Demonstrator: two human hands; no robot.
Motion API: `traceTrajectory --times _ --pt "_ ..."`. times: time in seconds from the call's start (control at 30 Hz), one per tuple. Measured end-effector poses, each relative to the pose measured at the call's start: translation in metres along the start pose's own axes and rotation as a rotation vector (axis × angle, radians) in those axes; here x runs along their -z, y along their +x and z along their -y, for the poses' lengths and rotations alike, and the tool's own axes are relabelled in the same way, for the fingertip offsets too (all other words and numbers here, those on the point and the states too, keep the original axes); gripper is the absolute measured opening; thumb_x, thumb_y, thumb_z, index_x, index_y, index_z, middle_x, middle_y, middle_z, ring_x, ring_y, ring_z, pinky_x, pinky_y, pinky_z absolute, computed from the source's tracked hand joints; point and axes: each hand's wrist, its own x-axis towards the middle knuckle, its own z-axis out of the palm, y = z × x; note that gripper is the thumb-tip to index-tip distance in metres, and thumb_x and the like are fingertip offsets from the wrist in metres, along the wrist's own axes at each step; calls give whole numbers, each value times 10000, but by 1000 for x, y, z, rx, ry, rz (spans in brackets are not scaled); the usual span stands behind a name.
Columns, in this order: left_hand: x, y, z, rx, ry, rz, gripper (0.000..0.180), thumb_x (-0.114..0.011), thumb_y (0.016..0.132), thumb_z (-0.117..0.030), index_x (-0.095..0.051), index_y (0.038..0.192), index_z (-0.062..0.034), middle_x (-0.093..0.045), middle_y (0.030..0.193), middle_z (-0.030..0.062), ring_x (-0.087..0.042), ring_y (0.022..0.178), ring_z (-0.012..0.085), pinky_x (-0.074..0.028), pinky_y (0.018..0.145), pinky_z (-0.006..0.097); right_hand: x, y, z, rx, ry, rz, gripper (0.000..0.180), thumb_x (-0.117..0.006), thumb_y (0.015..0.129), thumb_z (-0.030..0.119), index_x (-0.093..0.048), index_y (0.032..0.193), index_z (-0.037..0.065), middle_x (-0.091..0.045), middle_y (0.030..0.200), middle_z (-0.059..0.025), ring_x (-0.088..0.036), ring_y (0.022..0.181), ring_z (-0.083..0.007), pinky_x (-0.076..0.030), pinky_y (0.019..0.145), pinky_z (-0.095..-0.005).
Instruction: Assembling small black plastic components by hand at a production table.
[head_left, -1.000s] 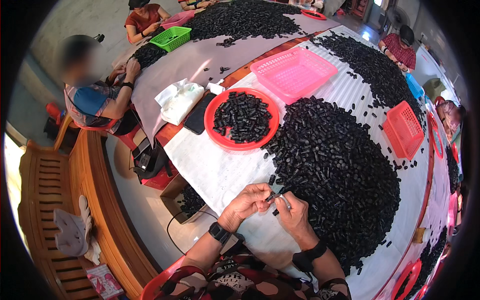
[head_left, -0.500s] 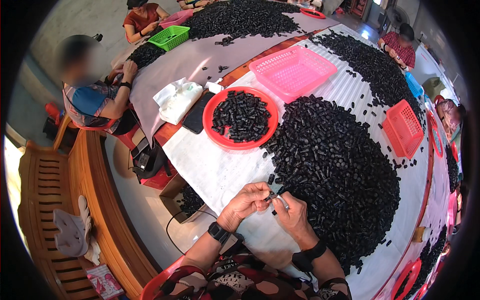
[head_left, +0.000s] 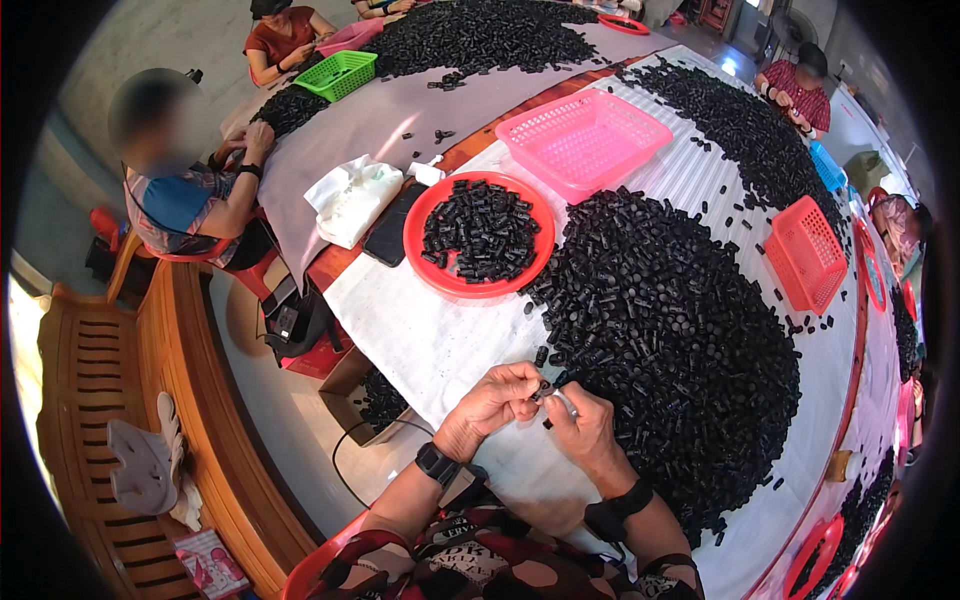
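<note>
Between the fingers of my left hand (head_left: 493, 402) is a small black plastic piece (head_left: 541, 388), its end toward my right hand (head_left: 590, 435). My right fingers are closed around a slim tool with a pale, shiny part, pressed against the piece; its exact kind is hidden by the fingers. Both hands meet over the table's near edge, just left of a big heap of black plastic pieces (head_left: 680, 350). Beyond my left hand, a round red tray (head_left: 425, 264) holds a smaller pile of the same pieces.
A pink basket (head_left: 585, 140) stands behind the heap, a red basket (head_left: 805, 258) to its right. A tissue pack (head_left: 352, 200) and a dark phone (head_left: 392, 232) lie left of the tray. Co-workers sit around the tables. A wooden bench (head_left: 190, 400) stands at left.
The black piece has turned slightly in my fingers, and its end shows a little more. Both hands stay at nearly the same place.
</note>
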Motion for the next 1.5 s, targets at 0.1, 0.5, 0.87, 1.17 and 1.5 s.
traceTrajectory --times 0.1,0.5,0.87,1.17,1.5 --pt "4 1 2 -3 -9 10 164 -607 896 -123 -582 937 34 -594 767 118 -449 538 130 -359 509 250 1 0 2 -82 51 -29 234 -609 878 201 -532 740 28 -567 630 -158 -588 557 -351 -448 478 -380" --pt "3 0 2 5 3 4 198 -602 901 -136 -572 948 54 -597 796 141 -450 535 138 -367 506 259 2 1 5 -81 30 -12 217 -602 883 196 -545 768 21 -579 652 -161 -595 578 -350 -456 498 -380" --pt "5 1 3 15 13 34 213 -604 905 -160 -562 915 48 -589 795 124 -443 543 139 -359 499 261 1 1 5 -61 22 -24 224 -612 877 183 -526 749 20 -568 638 -158 -582 561 -353 -450 487 -379" --pt "6 1 2 28 -32 70 162 -589 920 -138 -573 953 19 -609 818 91 -536 568 100 -419 494 232 2 1 6 -85 33 -35 214 -614 873 172 -531 748 20 -571 646 -154 -589 569 -343 -453 493 -374" --pt "4 1 3 20 -14 64 170 -586 924 -151 -578 929 19 -600 778 74 -524 559 95 -411 485 229 2 1 5 -59 24 -30 214 -614 871 172 -526 746 22 -577 657 -154 -589 569 -343 -451 491 -379"
